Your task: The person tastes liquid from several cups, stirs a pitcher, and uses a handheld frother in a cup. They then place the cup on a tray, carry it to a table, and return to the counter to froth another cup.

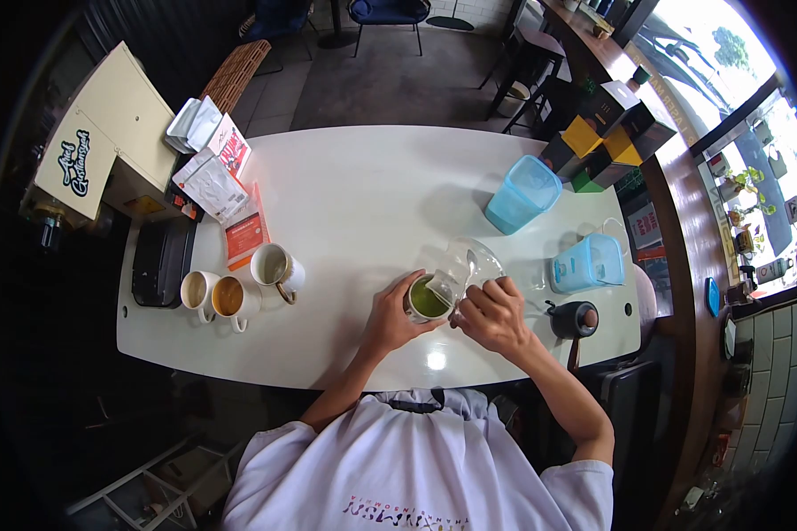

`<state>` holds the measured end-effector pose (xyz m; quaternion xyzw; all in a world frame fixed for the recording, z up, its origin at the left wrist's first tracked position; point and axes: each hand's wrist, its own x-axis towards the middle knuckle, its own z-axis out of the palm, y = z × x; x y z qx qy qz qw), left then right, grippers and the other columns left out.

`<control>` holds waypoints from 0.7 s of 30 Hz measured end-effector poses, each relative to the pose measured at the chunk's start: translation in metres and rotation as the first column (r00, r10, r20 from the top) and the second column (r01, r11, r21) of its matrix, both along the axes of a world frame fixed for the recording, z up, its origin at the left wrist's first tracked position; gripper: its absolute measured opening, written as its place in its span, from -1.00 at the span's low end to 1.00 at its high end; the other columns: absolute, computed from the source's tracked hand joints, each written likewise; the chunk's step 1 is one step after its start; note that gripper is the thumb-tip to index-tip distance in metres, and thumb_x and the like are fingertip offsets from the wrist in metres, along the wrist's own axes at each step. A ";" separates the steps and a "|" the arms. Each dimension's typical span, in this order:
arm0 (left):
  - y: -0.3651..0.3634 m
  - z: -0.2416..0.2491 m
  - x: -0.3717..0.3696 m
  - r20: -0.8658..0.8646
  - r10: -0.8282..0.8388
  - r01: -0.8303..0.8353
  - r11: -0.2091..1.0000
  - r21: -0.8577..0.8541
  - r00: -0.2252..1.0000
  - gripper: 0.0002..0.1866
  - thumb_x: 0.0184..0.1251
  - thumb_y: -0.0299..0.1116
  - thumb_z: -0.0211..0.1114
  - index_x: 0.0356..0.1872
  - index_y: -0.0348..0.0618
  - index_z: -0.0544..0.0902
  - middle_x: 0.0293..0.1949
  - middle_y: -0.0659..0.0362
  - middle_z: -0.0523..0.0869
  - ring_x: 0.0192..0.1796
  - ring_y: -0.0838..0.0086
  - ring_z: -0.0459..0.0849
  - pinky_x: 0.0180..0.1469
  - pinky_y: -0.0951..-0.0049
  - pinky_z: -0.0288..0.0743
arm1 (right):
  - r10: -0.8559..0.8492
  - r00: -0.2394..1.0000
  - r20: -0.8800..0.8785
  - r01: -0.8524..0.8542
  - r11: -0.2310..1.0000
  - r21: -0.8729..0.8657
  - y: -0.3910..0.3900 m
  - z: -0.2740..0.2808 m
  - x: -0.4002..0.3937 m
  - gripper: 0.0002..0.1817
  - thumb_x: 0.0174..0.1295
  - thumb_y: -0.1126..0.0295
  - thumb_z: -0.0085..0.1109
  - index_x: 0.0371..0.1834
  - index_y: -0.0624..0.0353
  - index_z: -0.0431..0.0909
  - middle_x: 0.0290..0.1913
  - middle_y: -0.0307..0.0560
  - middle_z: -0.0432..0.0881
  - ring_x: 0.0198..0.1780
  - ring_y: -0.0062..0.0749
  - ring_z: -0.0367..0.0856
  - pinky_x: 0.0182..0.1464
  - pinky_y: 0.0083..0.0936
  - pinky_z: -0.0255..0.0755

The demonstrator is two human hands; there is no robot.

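My left hand [390, 317] is curled around a cup [408, 304], fingers and thumb holding it near the front edge of the worktop [354, 203], and green drink [428, 303] shows inside it. My right hand [496, 317] is closed in a fist on a clear jug [483, 259], which I have tipped so that its lip sits right over the cup; the part I grip is hidden by my fingers. The cup already has green drink in it, while the jug is tilted and not set down, so I judge this pour to be partly done; I can't tell whether anything is flowing or how much remains in the jug. To my left stand a mug with brown drink [230, 296], a pale mug [195, 288] close beside it, and a larger mug [278, 265] near them. Only the brown one shows its contents clearly. On my right are a small dark pot [573, 319] and a blue container [586, 264], with another blue container [522, 195] farther off, and pouches [211, 184] lie at the far left.
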<state>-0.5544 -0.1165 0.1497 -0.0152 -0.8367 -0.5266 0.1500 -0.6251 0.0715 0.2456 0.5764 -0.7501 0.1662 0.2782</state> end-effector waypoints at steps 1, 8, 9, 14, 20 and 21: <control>0.000 0.000 0.000 -0.019 0.005 -0.006 1.000 -0.019 1.000 -0.12 -0.25 -0.27 0.70 0.21 -0.32 0.49 0.08 -0.08 0.67 0.10 0.16 0.70 0.16 0.25 0.59 | -0.045 0.998 0.051 0.046 0.998 -0.035 0.000 0.000 -0.001 -0.68 -0.37 0.31 0.43 -0.60 0.07 0.44 -0.49 -0.30 0.49 -0.42 -0.43 0.40 -0.32 -0.42 0.22; 0.002 0.002 -0.001 -0.024 0.008 -0.008 1.000 -0.016 1.000 -0.12 -0.21 -0.31 0.72 0.23 -0.36 0.47 0.07 -0.07 0.68 0.11 0.26 0.71 0.15 0.28 0.61 | -0.264 0.903 0.340 0.344 0.917 -0.201 0.006 0.004 -0.011 -0.61 -0.43 0.42 0.48 -0.69 0.12 0.33 -0.58 -0.22 0.40 -0.47 -0.28 0.34 -0.34 -0.33 0.19; 0.002 0.001 0.000 -0.024 0.005 -0.005 1.000 -0.017 1.000 -0.12 -0.21 -0.31 0.72 0.23 -0.36 0.47 0.07 -0.07 0.68 0.11 0.26 0.71 0.15 0.28 0.61 | -0.305 0.849 0.432 0.427 0.878 -0.218 0.008 0.004 -0.012 -0.61 -0.43 0.47 0.46 -0.70 0.14 0.30 -0.61 -0.22 0.36 -0.49 -0.25 0.30 -0.34 -0.32 0.18; 0.002 -0.002 -0.001 -0.037 -0.004 0.003 1.000 -0.030 0.999 -0.11 -0.19 -0.32 0.71 0.25 -0.35 0.45 0.06 -0.05 0.69 0.08 0.29 0.72 0.14 0.30 0.62 | -0.398 0.591 0.701 0.728 0.638 -0.252 0.013 -0.003 -0.016 -0.59 -0.18 0.43 0.39 -0.73 0.21 0.22 -0.69 -0.13 0.26 -0.52 -0.28 0.21 -0.44 -0.29 0.10; 0.002 -0.010 0.000 0.030 -0.025 0.026 0.999 -0.035 0.999 -0.04 -0.16 -0.31 0.71 0.33 -0.33 0.36 0.12 -0.08 0.64 0.15 0.28 0.68 0.19 0.30 0.59 | -0.265 0.398 0.878 0.870 0.413 -0.270 0.007 -0.034 -0.016 -0.52 0.02 0.40 0.38 -0.70 0.22 0.15 -0.67 -0.25 0.15 -0.54 -0.54 0.09 -0.48 -0.41 0.00; 0.002 -0.010 0.000 0.029 -0.031 0.033 0.999 -0.039 0.999 -0.04 -0.16 -0.31 0.71 0.33 -0.33 0.36 0.12 -0.08 0.64 0.15 0.28 0.68 0.19 0.30 0.59 | -0.264 0.397 0.879 0.872 0.406 -0.272 0.006 -0.042 -0.016 -0.52 0.02 0.40 0.38 -0.70 0.22 0.15 -0.67 -0.25 0.15 -0.54 -0.54 0.09 -0.48 -0.41 0.00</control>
